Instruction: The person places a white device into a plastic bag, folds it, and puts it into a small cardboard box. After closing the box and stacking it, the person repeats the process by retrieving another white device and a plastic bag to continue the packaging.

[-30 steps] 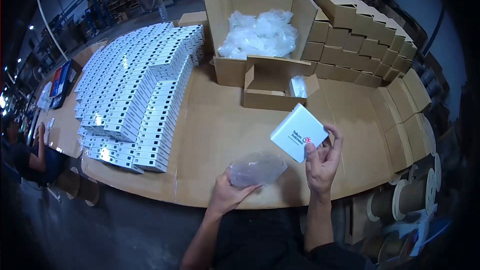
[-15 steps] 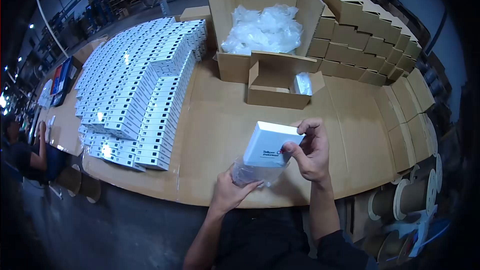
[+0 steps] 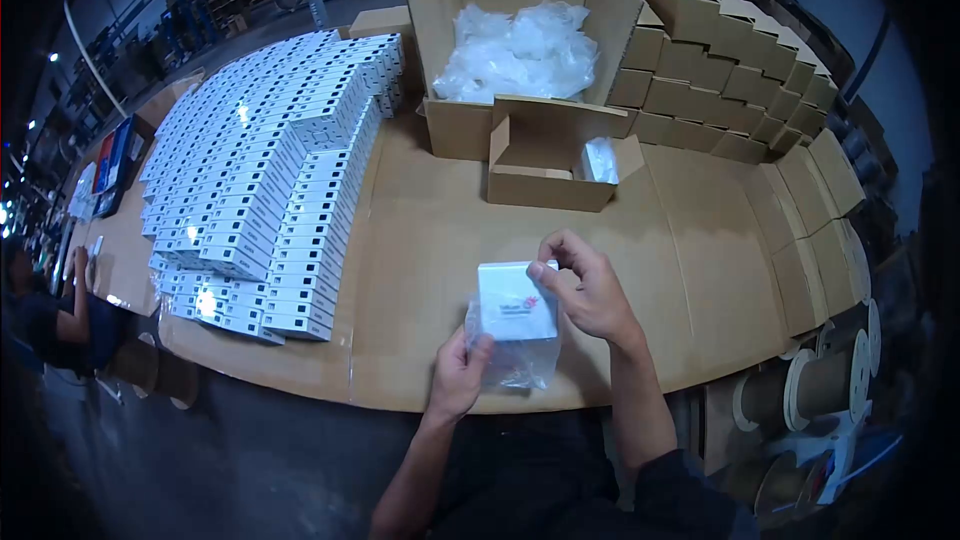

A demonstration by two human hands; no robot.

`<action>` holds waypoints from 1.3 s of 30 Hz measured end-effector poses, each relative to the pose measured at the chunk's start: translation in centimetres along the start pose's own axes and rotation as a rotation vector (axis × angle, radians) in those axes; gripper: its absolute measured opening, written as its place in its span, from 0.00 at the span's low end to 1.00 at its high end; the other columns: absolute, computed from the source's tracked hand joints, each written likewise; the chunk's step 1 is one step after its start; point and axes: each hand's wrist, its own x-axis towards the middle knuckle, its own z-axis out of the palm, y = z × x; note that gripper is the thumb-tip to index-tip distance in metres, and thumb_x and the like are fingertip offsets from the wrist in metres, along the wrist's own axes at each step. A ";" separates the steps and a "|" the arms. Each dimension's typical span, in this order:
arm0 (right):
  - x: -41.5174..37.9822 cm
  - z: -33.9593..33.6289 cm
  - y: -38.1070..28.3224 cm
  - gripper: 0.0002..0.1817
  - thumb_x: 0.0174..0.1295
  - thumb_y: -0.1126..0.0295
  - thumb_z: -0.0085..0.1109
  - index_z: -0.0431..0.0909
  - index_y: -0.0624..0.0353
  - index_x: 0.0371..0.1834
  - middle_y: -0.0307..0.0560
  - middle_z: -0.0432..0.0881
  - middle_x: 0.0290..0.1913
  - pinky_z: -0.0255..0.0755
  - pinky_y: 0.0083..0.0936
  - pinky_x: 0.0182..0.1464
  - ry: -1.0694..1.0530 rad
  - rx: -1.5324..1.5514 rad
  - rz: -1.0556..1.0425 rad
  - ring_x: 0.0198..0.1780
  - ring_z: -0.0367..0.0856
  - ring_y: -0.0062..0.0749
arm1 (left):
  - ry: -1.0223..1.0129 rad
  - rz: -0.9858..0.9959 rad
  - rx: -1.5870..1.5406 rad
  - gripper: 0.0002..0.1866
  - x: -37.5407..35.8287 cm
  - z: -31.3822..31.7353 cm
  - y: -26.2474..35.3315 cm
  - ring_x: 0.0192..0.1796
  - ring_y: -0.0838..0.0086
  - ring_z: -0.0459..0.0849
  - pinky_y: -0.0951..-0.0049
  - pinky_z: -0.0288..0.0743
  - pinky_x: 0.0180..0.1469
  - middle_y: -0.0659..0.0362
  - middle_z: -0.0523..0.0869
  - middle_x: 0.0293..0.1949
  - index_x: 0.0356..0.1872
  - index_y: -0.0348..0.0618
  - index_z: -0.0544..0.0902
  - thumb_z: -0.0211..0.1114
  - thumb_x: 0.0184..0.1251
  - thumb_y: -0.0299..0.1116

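Observation:
A small white box (image 3: 515, 306) with dark and red print is mostly inside a clear plastic bag (image 3: 525, 362), whose lower part hangs loose below it. My left hand (image 3: 462, 372) is closed on the bag's left side, thumb in front. At the box's upper right corner, my right hand (image 3: 588, 290) pinches with thumb and forefinger; whether it grips the bag's edge, the box or both is hard to see. Beyond my hands stands an open cardboard carton (image 3: 545, 190) with a bagged white box (image 3: 600, 160) at its right end.
Stacked white boxes (image 3: 250, 170) fill the table's left side. A large carton (image 3: 460, 130) of clear plastic bags (image 3: 520, 50) stands at the back. Brown cartons (image 3: 700, 90) are piled at back right, and cable spools (image 3: 800, 395) sit beyond the right edge. A person (image 3: 65, 310) is at far left.
The white box has gone down into the plastic bag, which now covers most of its front. My right hand has moved left and up with the corner; the view has shifted slightly.

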 end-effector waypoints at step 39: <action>-7.1 5.5 4.5 0.20 0.70 0.80 0.67 0.75 0.63 0.63 0.41 0.83 0.54 0.77 0.23 0.59 0.248 0.580 0.157 0.54 0.81 0.23 | 0.064 0.226 0.147 0.32 1.5 2.5 2.2 0.67 0.69 0.76 0.68 0.71 0.70 0.53 0.75 0.65 0.81 0.37 0.57 0.57 0.85 0.36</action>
